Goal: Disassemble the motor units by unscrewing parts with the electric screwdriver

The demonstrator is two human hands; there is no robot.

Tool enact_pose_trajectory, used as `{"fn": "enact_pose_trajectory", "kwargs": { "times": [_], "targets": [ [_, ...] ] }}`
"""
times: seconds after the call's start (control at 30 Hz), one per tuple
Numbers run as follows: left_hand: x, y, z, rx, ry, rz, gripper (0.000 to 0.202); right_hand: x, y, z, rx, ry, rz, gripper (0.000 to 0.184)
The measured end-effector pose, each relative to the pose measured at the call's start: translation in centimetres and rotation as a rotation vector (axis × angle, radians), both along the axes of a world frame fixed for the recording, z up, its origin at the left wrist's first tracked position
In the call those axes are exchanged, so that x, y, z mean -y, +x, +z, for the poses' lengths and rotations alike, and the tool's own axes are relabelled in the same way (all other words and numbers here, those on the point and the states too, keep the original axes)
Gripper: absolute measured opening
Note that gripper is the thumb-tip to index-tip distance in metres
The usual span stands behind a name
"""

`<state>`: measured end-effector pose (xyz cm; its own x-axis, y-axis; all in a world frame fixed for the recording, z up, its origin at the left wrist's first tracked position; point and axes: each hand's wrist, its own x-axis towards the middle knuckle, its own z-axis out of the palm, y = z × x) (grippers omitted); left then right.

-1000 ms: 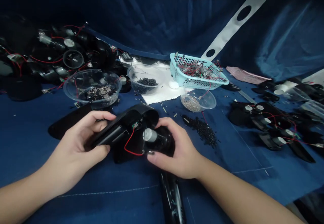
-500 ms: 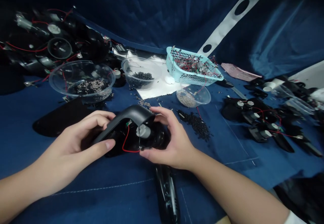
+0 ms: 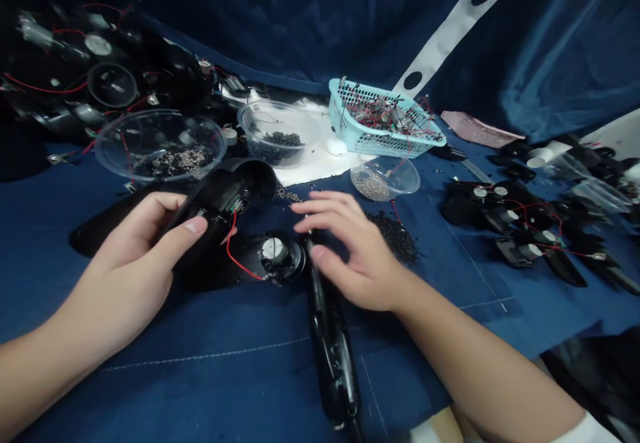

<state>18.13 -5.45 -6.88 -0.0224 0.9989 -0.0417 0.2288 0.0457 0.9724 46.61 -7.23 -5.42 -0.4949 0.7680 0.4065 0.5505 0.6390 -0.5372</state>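
Housing (image 3: 214,197) sits gripped in left hand (image 3: 133,259), right hand (image 3: 360,256) open near screwdriver (image 3: 331,346).

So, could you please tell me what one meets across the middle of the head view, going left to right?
Left hand, white-capped motor, right hand, pile of small black pieces, wired black parts.

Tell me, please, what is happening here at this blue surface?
A person's left hand holds a curved black housing. From it, a red wire runs to a motor-like part that neither hand is holding. The right hand is at the upper end of a long black tool; whether it grips it, I cannot tell. Farther back stands a light-blue basket full of wired parts.
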Motion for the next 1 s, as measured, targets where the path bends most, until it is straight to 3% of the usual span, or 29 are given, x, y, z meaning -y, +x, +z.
{"fn": "enact_pose_trajectory", "kwargs": {
  "times": [0.07,0.17,0.33,0.5,0.6,0.77,0.9,1.0],
  "targets": [
    [-0.2,0.0,0.0,-0.027,-0.03,0.018,0.039,0.0,1.0,1.1,0.112,0.049,0.102,0.024],
    [-0.4,-0.1,-0.4,-0.001,-0.054,0.006,0.042,0.4,1.8,2.6,0.395,-0.047,0.275,0.035],
    [-0.5,0.2,-0.7,0.181,-0.079,0.047,0.038,1.9,1.2,3.2,0.613,-0.098,0.278,0.05],
    [-0.4,0.8,0.1,0.286,-0.162,0.07,0.045,2.3,0.6,2.9,0.607,-0.104,0.323,0.044],
    [-0.4,0.7,0.4,0.338,-0.176,0.066,0.043,1.5,1.0,2.6,0.448,-0.15,0.366,0.043],
    [-0.5,0.3,0.4,0.438,-0.196,0.061,0.03,0.6,1.5,1.7,-0.117,-0.126,0.425,0.036],
    [-0.5,0.1,0.4,0.435,-0.198,0.03,0.026,1.8,0.9,1.8,-0.624,-0.109,0.195,0.033],
    [-0.4,0.1,0.4,0.43,-0.206,0.009,0.025,2.5,0.4,2.6,-0.912,-0.135,0.1,0.036]
  ]
}}
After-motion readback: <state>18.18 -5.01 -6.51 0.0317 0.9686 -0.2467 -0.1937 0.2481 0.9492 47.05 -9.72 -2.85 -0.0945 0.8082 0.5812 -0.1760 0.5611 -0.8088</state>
